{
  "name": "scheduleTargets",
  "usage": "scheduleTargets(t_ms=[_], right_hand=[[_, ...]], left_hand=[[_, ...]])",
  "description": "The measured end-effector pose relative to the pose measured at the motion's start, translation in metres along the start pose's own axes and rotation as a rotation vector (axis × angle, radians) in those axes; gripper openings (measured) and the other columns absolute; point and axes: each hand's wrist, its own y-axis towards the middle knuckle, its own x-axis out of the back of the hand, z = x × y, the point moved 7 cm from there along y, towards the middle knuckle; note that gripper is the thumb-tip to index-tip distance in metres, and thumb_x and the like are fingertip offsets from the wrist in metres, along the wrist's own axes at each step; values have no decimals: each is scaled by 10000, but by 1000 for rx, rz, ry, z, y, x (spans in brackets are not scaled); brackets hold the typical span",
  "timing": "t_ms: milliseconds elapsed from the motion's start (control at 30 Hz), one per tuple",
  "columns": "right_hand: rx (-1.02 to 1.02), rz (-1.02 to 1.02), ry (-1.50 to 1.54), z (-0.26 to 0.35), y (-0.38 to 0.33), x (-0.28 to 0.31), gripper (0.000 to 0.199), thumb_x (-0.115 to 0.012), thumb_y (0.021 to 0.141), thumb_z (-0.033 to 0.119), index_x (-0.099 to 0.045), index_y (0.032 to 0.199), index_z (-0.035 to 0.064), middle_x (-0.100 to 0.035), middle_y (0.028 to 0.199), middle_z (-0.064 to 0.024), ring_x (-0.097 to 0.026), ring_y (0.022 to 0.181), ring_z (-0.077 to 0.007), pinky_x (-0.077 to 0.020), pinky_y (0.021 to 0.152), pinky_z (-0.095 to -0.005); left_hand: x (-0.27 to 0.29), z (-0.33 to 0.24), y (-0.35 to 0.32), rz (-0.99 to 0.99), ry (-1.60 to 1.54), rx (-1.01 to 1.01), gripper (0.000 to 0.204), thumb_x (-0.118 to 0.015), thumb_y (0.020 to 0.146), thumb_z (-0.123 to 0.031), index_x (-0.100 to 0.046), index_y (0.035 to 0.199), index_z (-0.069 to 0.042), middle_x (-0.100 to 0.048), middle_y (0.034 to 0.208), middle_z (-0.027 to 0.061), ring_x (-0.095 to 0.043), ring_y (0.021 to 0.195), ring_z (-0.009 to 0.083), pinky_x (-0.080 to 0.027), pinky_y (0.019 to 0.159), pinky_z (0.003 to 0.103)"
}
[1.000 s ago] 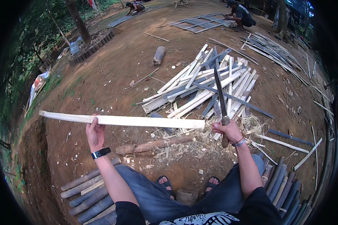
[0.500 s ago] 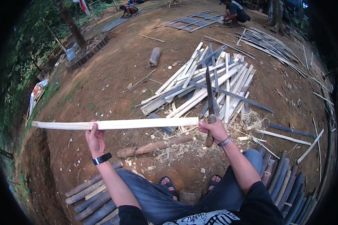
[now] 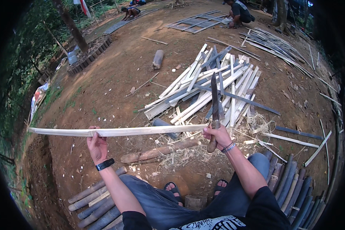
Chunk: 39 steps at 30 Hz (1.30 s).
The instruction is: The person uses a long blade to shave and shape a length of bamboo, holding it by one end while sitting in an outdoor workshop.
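Observation:
A long pale split-bamboo strip stretches level across in front of me. My left hand is closed on it, left of its middle, with the fingers at a joint in the bamboo. My right hand grips the wooden handle of a machete, whose dark blade points up and away. The strip's right end meets the fingertips of that same hand, beside the handle. Whether those fingers pinch the strip or only touch it is hard to see.
Ahead lies a heap of split bamboo strips. A log rests nearer, among curled shavings. Dark bamboo poles are stacked at my left, more poles at my right. A person squats far off beside a bamboo lattice.
The strip has turned about its length, so its broad pale face now shows narrower. Its right side sits slightly lower. Both hands keep their holds and have shifted only a little.

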Motion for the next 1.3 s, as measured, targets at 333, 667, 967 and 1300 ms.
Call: scheduleTargets(t_ms=[333, 667, 967, 1300], right_hand=[[50, 146, -33, 8, -11, -19, 242, -727, 712, -48, -507, 716, 53, -635, 888, -105, -636, 834, -178, -524, 718, -287], [175, 238, -46, 16, -15, -27, 249, -709, 690, -68, -499, 726, 61, -634, 910, -111, -606, 1019, -214, -469, 787, -294], [79, 247, 37, 8, -14, -24, 231, -723, 724, -55, -517, 771, 41, -631, 916, -111, -640, 909, -199, -548, 773, -307], [45, 186, 77, -2, -13, -25, 228, -724, 744, -43, -515, 800, 27, -604, 798, -55, -666, 774, -186, -582, 757, -344]], left_hand=[[2, 4, 5, -48, -162, 23, 117, -531, 900, -141, -520, 996, -75, -504, 795, 25, -507, 792, 169, -442, 738, 323], [9, 5, 4, -97, -205, 41, 141, -529, 825, -90, -512, 964, -69, -471, 739, 23, -492, 746, 170, -452, 724, 320], [21, 6, 5, -202, -103, 5, 110, -582, 877, -127, -557, 984, -119, -556, 784, -3, -538, 735, 133, -462, 703, 284], [22, 5, 3, -354, -39, -141, 114, -644, 864, -103, -579, 949, -143, -588, 817, -22, -576, 721, 91, -478, 655, 236]])
